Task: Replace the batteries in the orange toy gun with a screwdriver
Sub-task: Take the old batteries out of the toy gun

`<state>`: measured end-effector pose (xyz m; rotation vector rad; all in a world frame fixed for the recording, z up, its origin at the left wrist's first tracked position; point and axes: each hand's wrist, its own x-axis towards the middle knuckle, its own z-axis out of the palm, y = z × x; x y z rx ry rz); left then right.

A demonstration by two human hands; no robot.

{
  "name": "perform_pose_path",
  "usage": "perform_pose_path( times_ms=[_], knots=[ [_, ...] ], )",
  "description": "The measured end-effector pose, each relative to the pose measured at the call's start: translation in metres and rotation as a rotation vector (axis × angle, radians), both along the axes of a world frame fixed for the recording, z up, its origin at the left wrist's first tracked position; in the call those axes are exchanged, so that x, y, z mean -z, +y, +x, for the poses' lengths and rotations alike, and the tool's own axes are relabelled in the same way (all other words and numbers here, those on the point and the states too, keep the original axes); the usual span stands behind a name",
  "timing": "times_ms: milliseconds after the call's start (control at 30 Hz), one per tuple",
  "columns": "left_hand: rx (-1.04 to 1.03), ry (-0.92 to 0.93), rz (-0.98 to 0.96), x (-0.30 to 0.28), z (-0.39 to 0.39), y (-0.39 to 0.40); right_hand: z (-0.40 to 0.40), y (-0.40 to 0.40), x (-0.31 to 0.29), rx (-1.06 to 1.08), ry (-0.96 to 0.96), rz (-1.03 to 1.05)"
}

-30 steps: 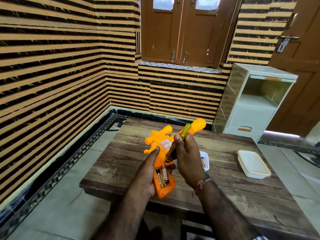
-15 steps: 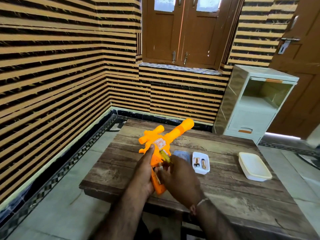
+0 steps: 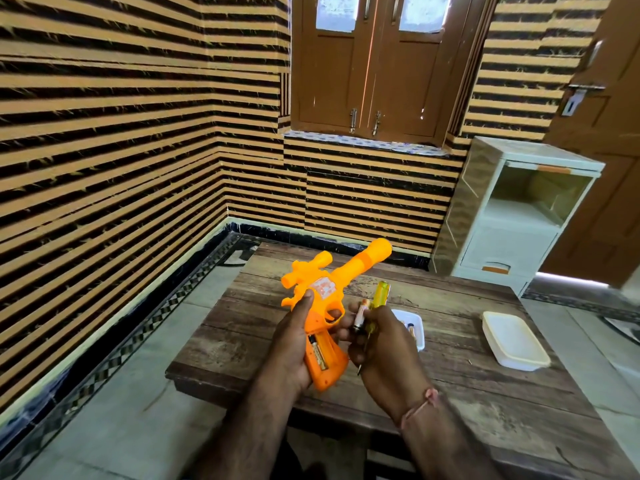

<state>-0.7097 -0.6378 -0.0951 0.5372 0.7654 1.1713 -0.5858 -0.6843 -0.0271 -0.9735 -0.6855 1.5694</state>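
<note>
Above the tabletop (image 3: pixel 467 344), the orange toy gun (image 3: pixel 332 289) sat gripped in the left hand (image 3: pixel 291 344), one battery (image 3: pixel 318 355) left in its grip. The right hand (image 3: pixel 384 344), lifted since before, now pinched a removed battery (image 3: pixel 360 315) alongside the screwdriver (image 3: pixel 375 306).

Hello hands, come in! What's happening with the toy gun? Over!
Left hand grips toy gun, grip compartment open, one battery inside. Right hand holds a loose battery and the screwdriver. Nothing blocking.
</note>
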Motion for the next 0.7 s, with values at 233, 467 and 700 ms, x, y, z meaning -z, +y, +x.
perform_pose_path(
  times_ms=[233,467,700],
  knots=[
    [0.011,-0.042,-0.016,0.001,0.003,0.000,0.000,-0.001,-0.002,0.008,0.083,0.001],
    [-0.009,0.035,-0.026,0.012,-0.001,0.007,0.008,0.002,-0.004,0.106,0.018,0.067],
    [-0.026,0.005,0.004,0.007,-0.002,0.005,-0.003,-0.014,-0.009,0.158,-0.385,0.410]
  ],
)
